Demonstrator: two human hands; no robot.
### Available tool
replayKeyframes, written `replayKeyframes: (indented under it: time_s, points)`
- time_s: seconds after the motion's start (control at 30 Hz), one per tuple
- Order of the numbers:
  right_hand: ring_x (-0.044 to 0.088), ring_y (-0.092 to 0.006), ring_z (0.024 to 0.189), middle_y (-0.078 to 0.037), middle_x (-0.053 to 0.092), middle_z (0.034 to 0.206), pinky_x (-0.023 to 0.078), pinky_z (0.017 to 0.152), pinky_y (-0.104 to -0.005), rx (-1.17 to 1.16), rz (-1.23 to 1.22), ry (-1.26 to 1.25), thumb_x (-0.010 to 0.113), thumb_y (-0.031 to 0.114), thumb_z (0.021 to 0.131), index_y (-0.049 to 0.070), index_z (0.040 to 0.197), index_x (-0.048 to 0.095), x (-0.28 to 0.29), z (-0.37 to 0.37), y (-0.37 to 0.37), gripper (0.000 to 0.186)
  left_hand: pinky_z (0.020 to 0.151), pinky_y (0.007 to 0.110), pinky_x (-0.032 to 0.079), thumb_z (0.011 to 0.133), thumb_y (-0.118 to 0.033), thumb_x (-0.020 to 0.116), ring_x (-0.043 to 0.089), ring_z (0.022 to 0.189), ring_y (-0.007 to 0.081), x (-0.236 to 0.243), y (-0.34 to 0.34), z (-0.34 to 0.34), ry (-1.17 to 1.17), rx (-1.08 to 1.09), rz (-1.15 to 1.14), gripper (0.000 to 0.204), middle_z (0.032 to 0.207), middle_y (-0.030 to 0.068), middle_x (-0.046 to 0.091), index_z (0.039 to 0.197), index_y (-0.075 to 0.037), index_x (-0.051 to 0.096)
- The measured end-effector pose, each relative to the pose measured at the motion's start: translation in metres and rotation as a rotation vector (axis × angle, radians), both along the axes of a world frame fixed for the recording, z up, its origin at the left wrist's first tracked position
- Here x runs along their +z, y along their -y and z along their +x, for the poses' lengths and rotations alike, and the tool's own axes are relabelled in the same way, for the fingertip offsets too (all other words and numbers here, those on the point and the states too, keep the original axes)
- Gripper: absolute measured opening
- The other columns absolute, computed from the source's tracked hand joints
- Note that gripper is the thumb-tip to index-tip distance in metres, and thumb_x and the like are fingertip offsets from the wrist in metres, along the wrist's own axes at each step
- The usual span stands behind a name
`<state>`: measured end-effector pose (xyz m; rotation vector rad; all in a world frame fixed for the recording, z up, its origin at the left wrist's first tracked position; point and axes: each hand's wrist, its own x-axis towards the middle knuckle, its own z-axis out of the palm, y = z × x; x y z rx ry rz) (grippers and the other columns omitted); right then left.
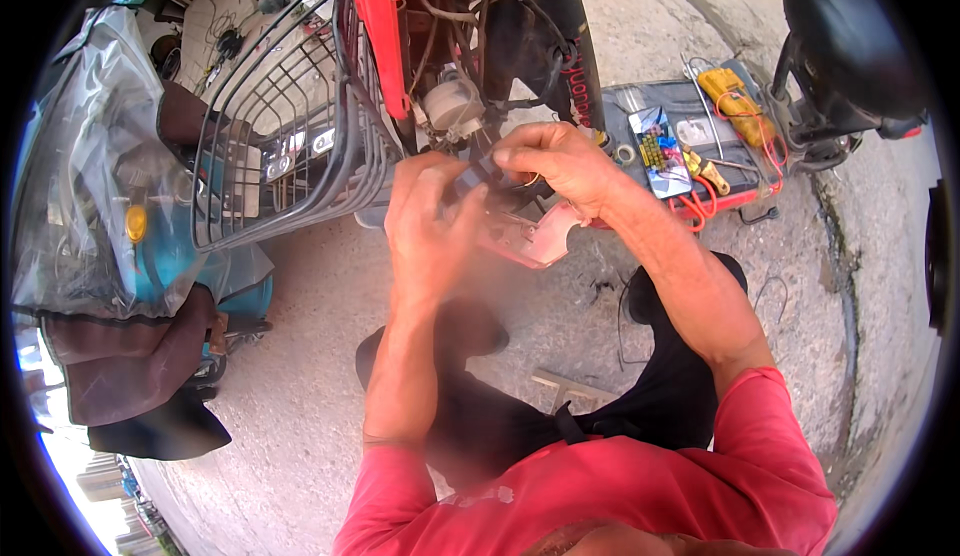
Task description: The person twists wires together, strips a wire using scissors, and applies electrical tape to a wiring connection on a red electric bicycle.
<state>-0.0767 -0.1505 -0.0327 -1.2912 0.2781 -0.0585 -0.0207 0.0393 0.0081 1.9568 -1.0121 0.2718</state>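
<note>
Both my hands are raised in front of the opened front end of a red scooter. My left hand is partly blurred, its fingers closed around a small dark grey piece whose kind I cannot make out. From the other side, my right hand pinches at the same piece with thumb and forefinger. A thin wire shows by its fingers. Just above is a round, dusty housing among loose cables. Below my hands hangs a pale pinkish plastic cover, partly hidden by my left hand.
A black wire basket stands to the left, beside a vehicle under a clear plastic cover. At right, a toolbox bears a yellow multimeter, a phone and tools. A black seat rises beyond it.
</note>
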Motion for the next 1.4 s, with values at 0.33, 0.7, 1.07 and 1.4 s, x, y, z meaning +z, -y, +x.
replayKeyframes:
  time_s: [0.33,0.7,1.07,1.4]
  points:
    - [0.061,-0.0103,0.082,0.0,0.069,0.088,0.048,0.077,-0.0269,0.104,0.161,-0.043,0.077,0.021,0.088,0.008,0.099,0.073,-0.003,0.0,0.01,0.017,0.084,0.037,0.053,0.078,-0.003,0.077,0.065,0.096,0.0292,-0.005,0.003,0.0,0.045,-0.025,-0.006,0.027,0.107,0.0146,0.066,0.103,0.001,0.069]
    - [0.062,-0.0094,0.08,0.002,0.068,0.086,0.049,0.074,-0.0275,0.169,0.357,-0.107,0.078,0.023,0.09,0.012,0.092,0.07,-0.005,0.003,0.009,0.014,0.085,0.037,0.052,0.078,-0.005,0.077,0.065,0.098,0.0291,-0.005,0.005,-0.001,0.01,-0.019,0.005,0.026,0.108,0.0149,0.065,0.103,0.001,0.069]
    - [0.058,-0.0094,0.079,0.003,0.064,0.084,0.045,0.071,-0.0278,0.179,0.312,-0.035,0.077,0.023,0.09,0.013,0.093,0.067,-0.009,0.007,0.0,0.014,0.079,0.039,0.055,0.076,-0.003,0.079,0.066,0.096,0.0315,-0.008,0.003,0.002,0.072,-0.021,0.022,0.031,0.109,0.0159,0.065,0.105,0.001,0.068]
    - [0.058,-0.009,0.075,0.002,0.063,0.08,0.047,0.07,-0.0263,0.085,0.227,-0.013,0.073,0.021,0.093,0.006,0.098,0.07,0.004,0.002,0.001,0.016,0.08,0.037,0.054,0.077,-0.003,0.078,0.066,0.095,0.0305,-0.007,0.004,0.0,0.05,0.001,0.029,0.03,0.109,0.0158,0.065,0.104,0.002,0.068]
